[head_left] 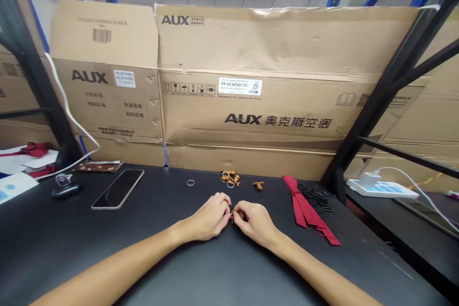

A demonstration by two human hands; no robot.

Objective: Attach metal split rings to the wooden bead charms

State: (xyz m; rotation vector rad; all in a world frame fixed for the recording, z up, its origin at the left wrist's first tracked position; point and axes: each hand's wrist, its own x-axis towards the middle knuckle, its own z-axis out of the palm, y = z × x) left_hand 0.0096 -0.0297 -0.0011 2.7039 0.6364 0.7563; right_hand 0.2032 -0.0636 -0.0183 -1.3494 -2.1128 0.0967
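My left hand point(212, 217) and my right hand point(255, 224) meet over the middle of the black table point(172, 267), fingertips almost touching. Between the thumb and fingers of my right hand is a small brown charm point(233, 219), mostly hidden by the fingers. My left hand is closed in a pinch beside it; what it holds, if anything, is hidden. Just beyond the hands lies a cluster of brown gourd-shaped charms point(236, 179) with metal rings. A single brown charm point(258, 185) lies to the right of it, and a loose metal ring point(190, 182) to the left.
Red ribbon strips point(304, 205) and a pile of black rings or clips point(317, 198) lie at the right. A phone point(118, 190), a black car key point(66, 190) and a brown packet point(98, 167) are at the left. Cardboard point(279, 153) walls off the back; a power strip point(383, 188) stands far right.
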